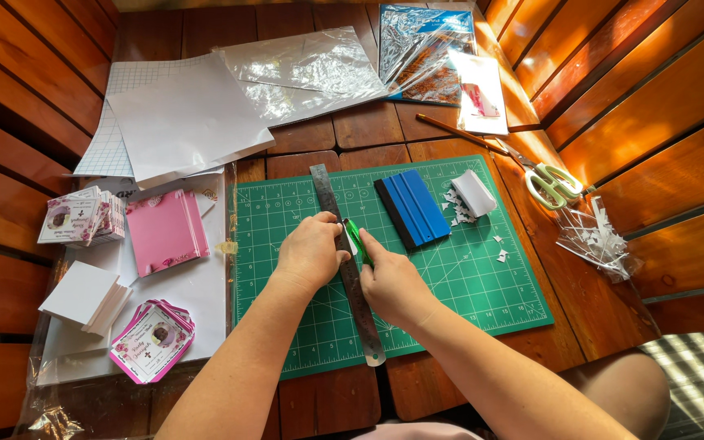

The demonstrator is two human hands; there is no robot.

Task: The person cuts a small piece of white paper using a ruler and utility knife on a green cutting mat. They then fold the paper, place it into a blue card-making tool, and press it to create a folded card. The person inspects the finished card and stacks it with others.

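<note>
The left hand (310, 253) presses flat on the steel ruler (348, 273) lying along the green cutting mat (466, 277). The right hand (393, 281) grips a green craft knife (357, 240) against the ruler's right edge. Firm downward pressure should keep the cut straight.

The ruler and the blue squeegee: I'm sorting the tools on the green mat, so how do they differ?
The ruler is long, thin, grey metal; the squeegee is short, broad, blue with a dark edge. The ruler is pressed down by the left hand, with the right hand at its edge holding a green cutter; the squeegee lies untouched. Both lie flat on the mat, slanting much alike.
</note>
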